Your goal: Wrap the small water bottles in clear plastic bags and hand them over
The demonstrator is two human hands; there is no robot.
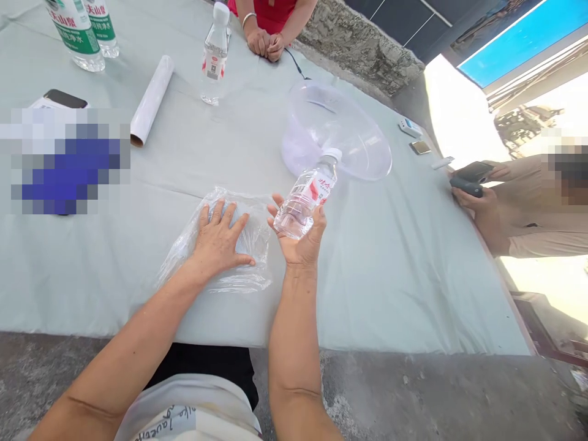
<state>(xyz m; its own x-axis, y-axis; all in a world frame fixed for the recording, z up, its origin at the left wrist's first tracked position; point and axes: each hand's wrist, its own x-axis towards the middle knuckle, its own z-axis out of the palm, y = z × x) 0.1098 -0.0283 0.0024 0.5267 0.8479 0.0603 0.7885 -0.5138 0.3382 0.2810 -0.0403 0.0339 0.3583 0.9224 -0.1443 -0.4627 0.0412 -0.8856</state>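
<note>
My left hand (219,239) lies flat with spread fingers on a sheet of crumpled clear plastic wrap (254,278) on the table; something bluish shows under the film, but I cannot make out what. In my right hand (301,245) is a clear water bottle (305,196) with a white cap and a pink-and-white label. It is tilted, cap up and to the right, its base over my palm. Just beyond the bottle sits a transparent lilac plastic basin (358,131).
A roll of plastic film (151,101) lies at the left. Another small bottle (214,58) and two large green-labelled bottles (80,37) stand farther back. A co-worker's clasped hands (266,46) rest at the far edge. At right, a person holds a dark device (471,177).
</note>
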